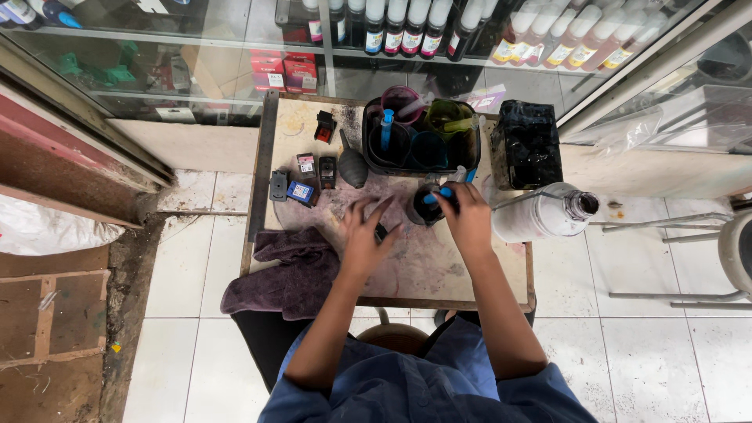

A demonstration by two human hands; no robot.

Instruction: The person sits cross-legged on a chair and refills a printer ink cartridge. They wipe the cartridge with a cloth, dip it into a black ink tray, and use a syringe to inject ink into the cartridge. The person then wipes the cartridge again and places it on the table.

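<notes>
My right hand grips a syringe with a blue plunger, its tip down in a small dark cup on the stained work table. My left hand rests with fingers spread on the table, pressing a small black ink cartridge that is mostly hidden under it. Several other ink cartridges lie to the left on the table.
A black tray holds coloured cups and syringes at the back. A black box and a large white bottle sit at the right. A purple rag hangs off the table's left front. Glass shelves with ink bottles stand behind.
</notes>
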